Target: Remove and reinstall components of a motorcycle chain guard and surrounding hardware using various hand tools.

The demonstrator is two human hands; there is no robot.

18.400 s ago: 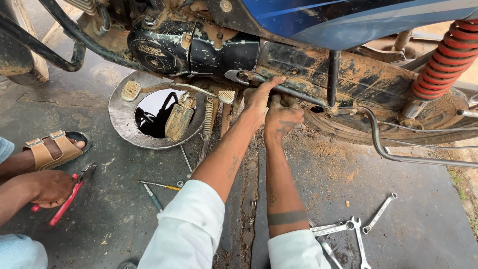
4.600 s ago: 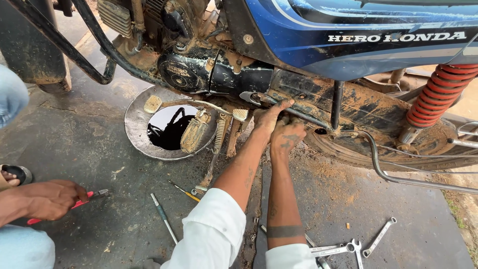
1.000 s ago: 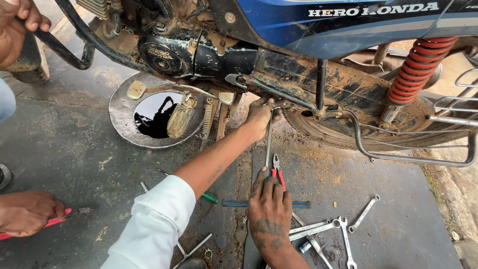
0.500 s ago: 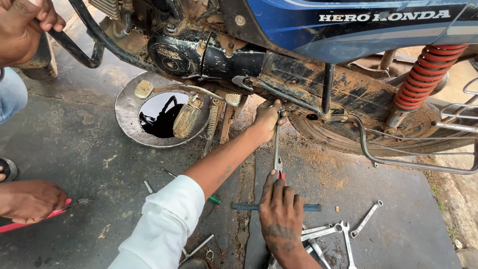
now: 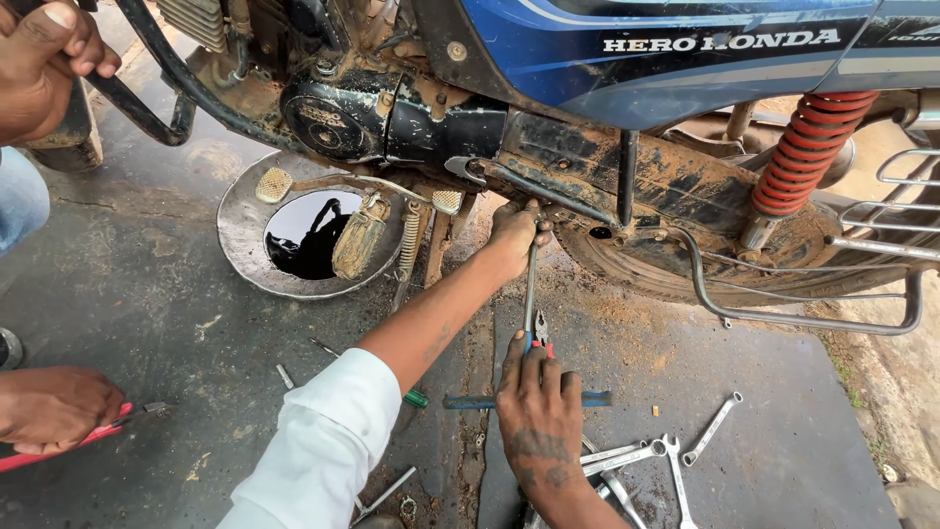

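Note:
My left hand [image 5: 514, 235], in a white sleeve, reaches up under the blue motorcycle [image 5: 666, 59] and closes its fingers around the upper end of long pliers [image 5: 531, 294] at the muddy frame bar [image 5: 548, 191]. My right hand [image 5: 539, 416] is lower, over the ground. Its fingers are wrapped on the pliers' red and blue handles. The pliers stand almost upright between my two hands.
A round metal pan [image 5: 240, 230] of black oil sits under the engine. A screwdriver [image 5: 587, 399] and several wrenches [image 5: 636, 458] lie on the ground by my right hand. Another person's hand [image 5: 49, 59] grips the front frame; their other hand [image 5: 54, 407] holds a red-handled tool.
Seconds ago both my hands were up at the frame bar. My right hand has since dropped to the pliers' handles. Over the last second it has barely moved.

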